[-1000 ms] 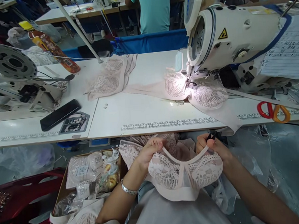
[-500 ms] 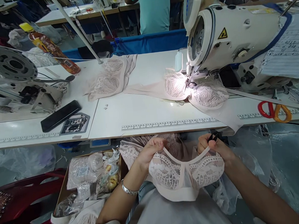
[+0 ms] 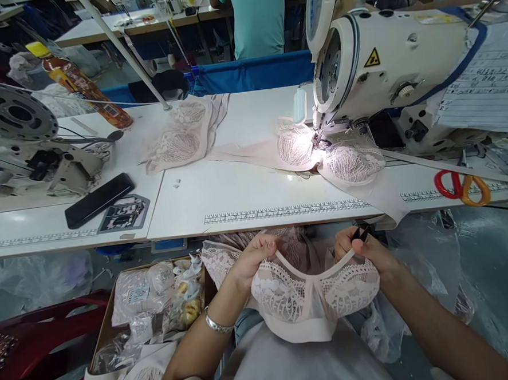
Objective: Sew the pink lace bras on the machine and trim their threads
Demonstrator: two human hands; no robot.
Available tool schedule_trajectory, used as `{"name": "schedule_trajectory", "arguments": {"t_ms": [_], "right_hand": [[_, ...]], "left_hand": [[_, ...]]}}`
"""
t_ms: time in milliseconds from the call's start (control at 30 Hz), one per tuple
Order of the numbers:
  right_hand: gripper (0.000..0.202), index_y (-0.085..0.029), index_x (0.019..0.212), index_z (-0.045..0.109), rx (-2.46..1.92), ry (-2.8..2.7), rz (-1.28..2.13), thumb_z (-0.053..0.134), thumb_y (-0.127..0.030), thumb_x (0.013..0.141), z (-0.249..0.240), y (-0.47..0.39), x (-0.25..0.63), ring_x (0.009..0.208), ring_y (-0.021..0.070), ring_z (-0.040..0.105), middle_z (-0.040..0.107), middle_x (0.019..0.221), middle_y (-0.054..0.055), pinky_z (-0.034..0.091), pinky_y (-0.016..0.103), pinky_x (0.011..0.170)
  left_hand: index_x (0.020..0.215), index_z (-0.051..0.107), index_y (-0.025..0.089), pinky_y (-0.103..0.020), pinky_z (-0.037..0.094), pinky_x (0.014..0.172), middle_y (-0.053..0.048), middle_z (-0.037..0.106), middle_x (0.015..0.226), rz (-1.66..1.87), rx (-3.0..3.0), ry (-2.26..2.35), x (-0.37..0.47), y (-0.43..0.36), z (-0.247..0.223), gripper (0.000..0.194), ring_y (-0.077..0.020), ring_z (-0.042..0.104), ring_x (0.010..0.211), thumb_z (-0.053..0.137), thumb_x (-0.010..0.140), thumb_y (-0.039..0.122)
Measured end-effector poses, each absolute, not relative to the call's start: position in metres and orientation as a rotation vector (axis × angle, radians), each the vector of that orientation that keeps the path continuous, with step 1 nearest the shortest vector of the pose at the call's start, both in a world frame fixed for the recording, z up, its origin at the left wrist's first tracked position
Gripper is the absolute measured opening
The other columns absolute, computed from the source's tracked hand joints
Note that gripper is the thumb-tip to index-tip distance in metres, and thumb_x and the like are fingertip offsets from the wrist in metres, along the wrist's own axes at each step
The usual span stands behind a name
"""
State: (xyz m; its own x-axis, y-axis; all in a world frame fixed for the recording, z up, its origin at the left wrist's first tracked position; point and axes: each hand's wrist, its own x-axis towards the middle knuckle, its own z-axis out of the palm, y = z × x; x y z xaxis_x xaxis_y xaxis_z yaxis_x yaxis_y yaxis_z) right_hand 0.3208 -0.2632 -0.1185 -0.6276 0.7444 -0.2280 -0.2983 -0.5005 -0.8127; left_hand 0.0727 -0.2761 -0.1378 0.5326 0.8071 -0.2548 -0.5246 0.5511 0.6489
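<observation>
A pale pink lace bra (image 3: pixel 314 298) is held over my lap, below the table's front edge. My left hand (image 3: pixel 253 260) pinches the top edge of its left cup. My right hand (image 3: pixel 363 249) grips the top of the right cup and also holds a small black tool, seemingly thread snips (image 3: pixel 360 233). A second lace bra (image 3: pixel 351 162) lies under the needle of the white sewing machine (image 3: pixel 384 61), lit by its lamp. More lace pieces (image 3: pixel 182 138) are stacked on the white table (image 3: pixel 237 191) to the left.
A black phone (image 3: pixel 98 199) and another machine (image 3: pixel 22 141) sit at the left. Red and orange scissors (image 3: pixel 462 186) lie at the right. A cardboard box of bagged parts (image 3: pixel 153 311) stands by my left knee. A person in a teal shirt (image 3: pixel 258 17) works beyond.
Both hands keep their hold on the bra with barely any shift. The view has tilted slightly.
</observation>
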Motion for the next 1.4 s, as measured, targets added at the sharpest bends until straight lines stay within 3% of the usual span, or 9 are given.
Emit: {"name": "schedule_trajectory", "arguments": {"t_ms": [933,1400], "right_hand": [[0.063,-0.020,0.051,0.035,-0.638,-0.975,2.150,0.080,-0.057,0.074,-0.129,-0.263,0.323,0.038,0.0044,0.021,0.036,0.044,-0.009,0.014,0.024,0.038],[0.063,-0.021,0.050,0.036,-0.675,-0.973,2.141,0.081,-0.060,0.072,-0.130,-0.263,0.323,0.037,0.0047,0.022,0.036,0.042,-0.008,0.015,0.024,0.038]], "left_hand": [[0.050,0.027,0.021,-0.021,0.016,0.042,0.010,0.026,0.045,0.826,0.558,0.553,0.073,-0.273,-0.142,0.069,-0.0033,0.021,0.040,0.085,0.069,0.052],[0.049,0.026,0.020,-0.020,0.014,0.040,0.010,0.026,0.044,0.805,0.572,0.564,0.073,-0.273,-0.142,0.070,-0.0022,0.019,0.038,0.085,0.068,0.054]]}}
